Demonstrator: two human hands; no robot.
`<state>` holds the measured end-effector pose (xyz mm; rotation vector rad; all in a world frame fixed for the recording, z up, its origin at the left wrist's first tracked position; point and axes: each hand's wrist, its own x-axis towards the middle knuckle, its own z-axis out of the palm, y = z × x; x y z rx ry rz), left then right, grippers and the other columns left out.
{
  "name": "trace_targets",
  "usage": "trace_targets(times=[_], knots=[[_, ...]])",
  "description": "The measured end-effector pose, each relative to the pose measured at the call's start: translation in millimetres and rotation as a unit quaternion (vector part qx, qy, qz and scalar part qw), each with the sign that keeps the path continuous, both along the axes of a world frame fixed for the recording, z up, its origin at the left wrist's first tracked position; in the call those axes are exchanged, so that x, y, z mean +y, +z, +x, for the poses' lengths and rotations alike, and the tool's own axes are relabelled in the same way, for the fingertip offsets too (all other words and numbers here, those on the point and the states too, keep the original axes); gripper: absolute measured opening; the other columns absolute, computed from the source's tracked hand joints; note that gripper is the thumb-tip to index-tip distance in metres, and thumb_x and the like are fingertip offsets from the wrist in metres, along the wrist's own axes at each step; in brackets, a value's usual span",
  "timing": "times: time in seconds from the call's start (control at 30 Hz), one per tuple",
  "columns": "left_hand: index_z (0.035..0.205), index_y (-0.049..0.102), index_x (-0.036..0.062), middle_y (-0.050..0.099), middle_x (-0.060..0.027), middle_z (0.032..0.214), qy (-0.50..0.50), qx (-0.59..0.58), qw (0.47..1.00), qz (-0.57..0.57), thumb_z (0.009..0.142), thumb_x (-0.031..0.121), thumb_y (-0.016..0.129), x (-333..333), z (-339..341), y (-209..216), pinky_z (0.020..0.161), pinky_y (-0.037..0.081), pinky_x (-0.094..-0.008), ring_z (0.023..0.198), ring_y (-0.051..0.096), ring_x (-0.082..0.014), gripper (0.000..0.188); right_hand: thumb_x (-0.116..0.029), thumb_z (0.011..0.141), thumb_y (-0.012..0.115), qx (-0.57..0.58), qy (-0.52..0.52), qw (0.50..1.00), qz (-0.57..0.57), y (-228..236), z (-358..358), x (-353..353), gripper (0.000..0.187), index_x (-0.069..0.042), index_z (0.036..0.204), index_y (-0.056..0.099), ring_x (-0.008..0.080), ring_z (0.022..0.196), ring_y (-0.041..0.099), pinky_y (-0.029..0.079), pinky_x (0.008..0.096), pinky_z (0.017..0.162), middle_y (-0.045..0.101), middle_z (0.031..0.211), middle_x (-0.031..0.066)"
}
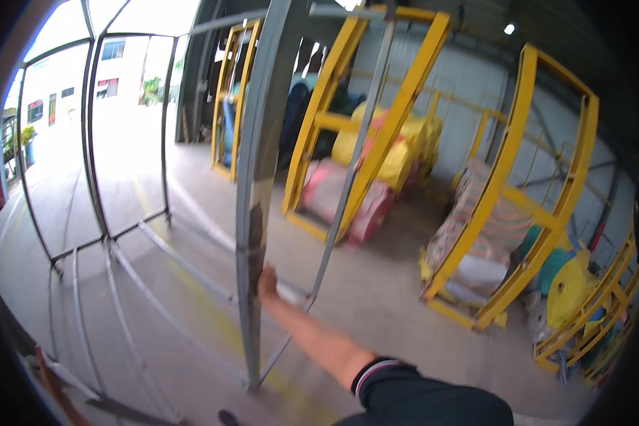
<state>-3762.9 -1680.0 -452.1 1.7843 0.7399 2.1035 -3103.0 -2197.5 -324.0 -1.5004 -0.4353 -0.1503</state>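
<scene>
A tall grey metal frame cart [85, 246] with open sides and small casters surrounds the view from the left to the middle. My right arm reaches forward, and my right hand [268, 283] is closed against its thick upright post [252, 177], at a worn, scraped stretch. The post hides most of the fingers. At the lower left rim, part of my left hand [44, 366] and forearm shows beside a low rail [74, 382] of the cart. It is dark and cut by the rim, so its fingers do not show clearly.
Yellow metal racks [405, 92] stand on the right, with yellow rolls [387, 153], a pink roll [348, 199] and a striped bundle [476, 213] among them. Long grey bars [163, 298] run low across the cart's base. Bright open ground [121, 135] lies beyond at left.
</scene>
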Motion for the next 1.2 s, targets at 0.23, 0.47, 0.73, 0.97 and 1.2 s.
trace_targets(times=[0.23,0.47,0.73,0.97,1.2], knots=[[0.106,0.061,-0.0048,0.062,-0.0083,0.1,-0.087,-0.068,0.972,-0.208,0.077,0.041,0.075,-264.0,-32.5,64.8,0.08,0.045,-0.03,0.088,0.056,-0.0171,0.056,-0.024,0.098,0.028,-0.024,-0.01,0.991,0.13,-21.5,-113.7,-210.8,0.041,0.003,0.108,0.057,0.0398,0.114,0.044,0.032,0.0443,0.101,0.053,0.115,0.0258],[0.111,0.059,-0.0068,0.061,-0.0113,0.106,-0.061,-0.056,0.974,-0.212,0.078,0.039,0.074,-451.7,-161.9,58.7,0.081,0.046,-0.0317,0.092,0.057,-0.02,0.059,-0.03,0.095,0.031,0.007,-0.073,0.994,0.084,-36.2,-260.2,-372.3,0.046,0.006,0.102,0.059,0.0431,0.103,0.05,0.037,0.0455,0.092,0.055,0.105,0.0334],[0.112,0.058,-0.0062,0.06,-0.0107,0.108,-0.123,-0.073,0.968,-0.204,0.078,0.036,0.075,-639.1,-295.1,61.6,0.084,0.045,-0.0306,0.094,0.057,-0.0186,0.057,-0.038,0.094,0.036,0.053,-0.048,0.989,0.131,-89.0,-335.5,-574.5,0.051,0.007,0.106,0.057,0.033,0.104,0.052,0.037,0.0403,0.092,0.058,0.106,0.0256],[0.112,0.056,-0.0075,0.059,-0.0114,0.108,-0.079,-0.068,0.968,-0.229,0.077,0.042,0.073,-751.7,-447.9,1.5,0.084,0.044,-0.0308,0.094,0.056,-0.0202,0.063,-0.032,0.094,0.035,0.059,-0.003,0.976,0.208,-131.6,-467.5,-691.2,0.037,-0.005,0.083,0.059,0.0164,0.064,0.055,0.045,0.0311,0.062,0.057,0.071,0.0063],[0.106,0.061,-0.0047,0.059,-0.0096,0.104,-0.074,-0.065,0.958,-0.271,0.081,0.045,0.067,-832.1,-605.6,-104.6,0.085,0.044,-0.0319,0.093,0.056,-0.0188,0.056,-0.033,0.094,0.036,0.086,-0.01,0.964,0.251,-202.3,-608.4,-800.9,0.038,-0.004,0.082,0.057,0.0171,0.068,0.055,0.046,0.0323,0.067,0.057,0.075,0.0077]])
